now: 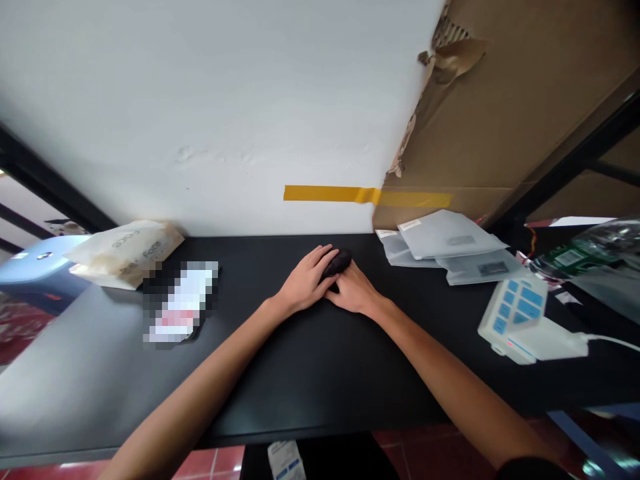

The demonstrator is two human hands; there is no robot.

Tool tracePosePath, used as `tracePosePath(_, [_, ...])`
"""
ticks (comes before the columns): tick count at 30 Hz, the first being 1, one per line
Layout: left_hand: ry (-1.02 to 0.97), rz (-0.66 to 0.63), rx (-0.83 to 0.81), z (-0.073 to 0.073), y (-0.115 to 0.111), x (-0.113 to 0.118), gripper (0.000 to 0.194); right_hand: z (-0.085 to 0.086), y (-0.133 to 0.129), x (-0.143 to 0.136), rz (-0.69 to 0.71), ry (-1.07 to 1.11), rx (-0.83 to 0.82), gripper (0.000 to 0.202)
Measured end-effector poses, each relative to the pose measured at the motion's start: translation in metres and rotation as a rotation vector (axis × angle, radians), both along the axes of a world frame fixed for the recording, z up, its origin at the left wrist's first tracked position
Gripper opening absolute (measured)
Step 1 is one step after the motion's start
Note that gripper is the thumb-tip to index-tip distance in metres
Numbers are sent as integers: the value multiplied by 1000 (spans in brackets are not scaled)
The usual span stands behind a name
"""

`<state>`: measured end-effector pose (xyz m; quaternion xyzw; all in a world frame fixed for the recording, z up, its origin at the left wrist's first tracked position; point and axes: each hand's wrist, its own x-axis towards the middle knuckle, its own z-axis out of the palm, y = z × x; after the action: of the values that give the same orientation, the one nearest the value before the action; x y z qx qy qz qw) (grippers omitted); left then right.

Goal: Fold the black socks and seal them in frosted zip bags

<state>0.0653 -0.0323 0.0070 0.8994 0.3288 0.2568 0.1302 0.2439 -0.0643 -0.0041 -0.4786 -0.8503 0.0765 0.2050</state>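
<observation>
Between my two hands, near the middle of the black table [325,380], is a small black rounded object that looks like a computer mouse [340,263]. My left hand [306,279] wraps its left side, with fingers bent over it. My right hand [354,291] closes on it from the right, and the left fingers partly cover that hand. Most of the black mouse is hidden, with only its dark curved top showing. Both forearms reach in from the bottom of the view.
On the left are a blurred-out flat item [185,303], a soft tissue pack [127,252] and a blue bin [43,263]. Translucent pouches [445,237], a white power strip with blue sockets [515,313] and a green-labelled bottle [570,257] lie right. Behind stand a white wall and cardboard [515,107].
</observation>
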Motion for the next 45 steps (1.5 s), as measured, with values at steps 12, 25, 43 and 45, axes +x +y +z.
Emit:
tracePosePath(12, [220, 112, 13, -8, -11, -1, 82, 45, -6, 158, -467, -229, 224, 58])
tracePosePath(25, [-284, 445, -33, -1, 10, -41, 20, 25, -8, 52, 65, 23, 91, 45])
tracePosePath(43, [54, -56, 396, 11, -38, -1, 51, 20, 1, 20, -225, 1778, -869, 36])
tracePosePath(45, [114, 32, 274, 10, -42, 2, 49, 22, 10, 36, -278, 1825, -794, 33])
